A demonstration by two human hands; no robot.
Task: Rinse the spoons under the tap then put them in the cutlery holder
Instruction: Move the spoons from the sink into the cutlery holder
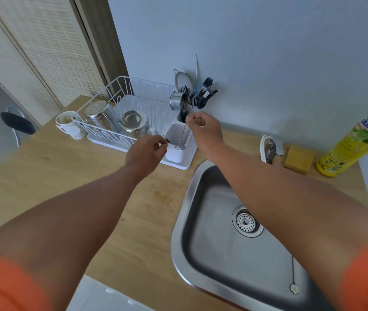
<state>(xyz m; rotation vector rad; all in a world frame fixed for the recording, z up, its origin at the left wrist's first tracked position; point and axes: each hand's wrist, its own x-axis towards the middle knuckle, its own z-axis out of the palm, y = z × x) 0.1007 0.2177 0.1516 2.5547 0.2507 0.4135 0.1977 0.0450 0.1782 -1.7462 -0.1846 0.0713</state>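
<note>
My right hand [202,127] pinches the top of two thin spoon handles; the spoons [182,138] hang straight down with their bowls inside the white cutlery holder [177,157] at the near right corner of the dish rack. My left hand [148,151] hovers just left of the holder with fingers curled and nothing visible in it. The tap [270,148] stands at the back of the steel sink [223,221], and no water is seen running.
The white wire dish rack [120,90] holds steel cups and a stained mug at its left end. A second holder with forks and a strainer stands behind. A sponge [298,159] and a yellow dish-soap bottle [353,142] sit right of the tap.
</note>
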